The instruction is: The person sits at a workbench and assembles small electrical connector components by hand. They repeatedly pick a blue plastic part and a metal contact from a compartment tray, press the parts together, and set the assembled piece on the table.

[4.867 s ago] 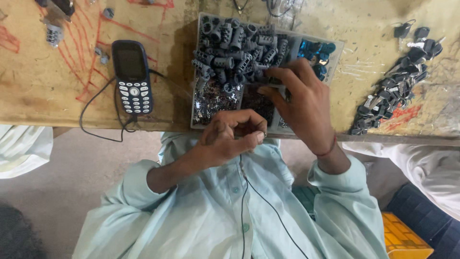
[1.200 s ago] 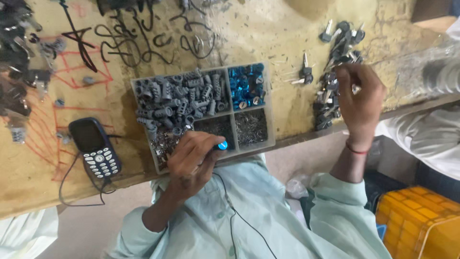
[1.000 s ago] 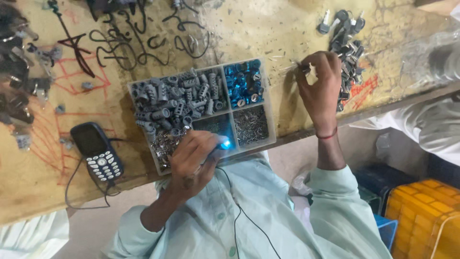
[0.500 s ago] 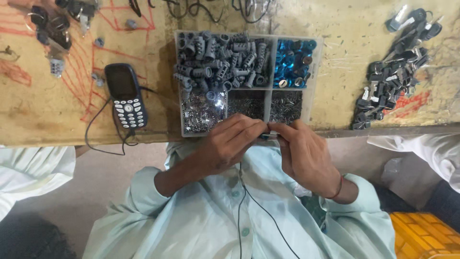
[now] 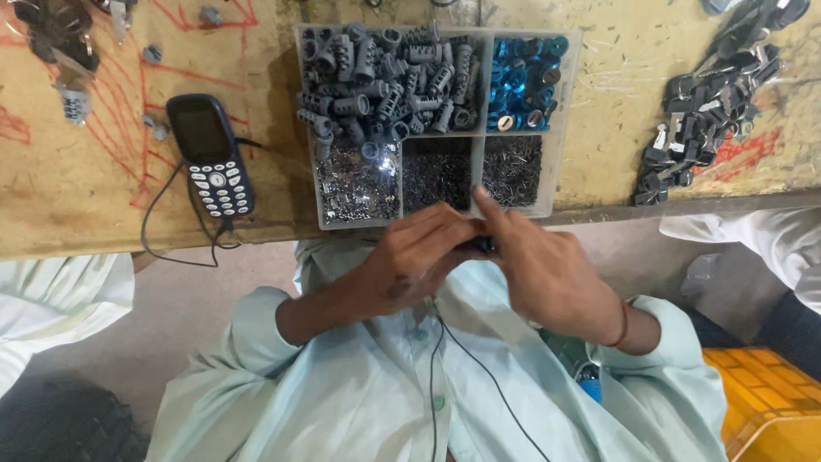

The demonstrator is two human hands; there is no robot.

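Observation:
My left hand (image 5: 423,252) and my right hand (image 5: 539,265) meet just below the table edge, fingers closed together around a small dark part (image 5: 484,245) that is mostly hidden between them. Directly above them sits a clear compartment tray (image 5: 560,128) holding grey cylinders (image 5: 385,77), blue rings (image 5: 523,81) and piles of tiny dark metal pieces (image 5: 436,175). A pile of black-headed keys (image 5: 710,111) lies on the table to the right of the tray.
A dark keypad phone (image 5: 211,154) with a black cable lies left of the tray on the worn wooden table (image 5: 94,197). More dark parts (image 5: 60,43) sit at the far left. Other people's pale sleeves show at both sides; a yellow crate (image 5: 770,402) stands bottom right.
My right hand reached to the key pile at the right, then came back to meet my left hand below the tray. The two hands have closed tighter together since half a second ago.

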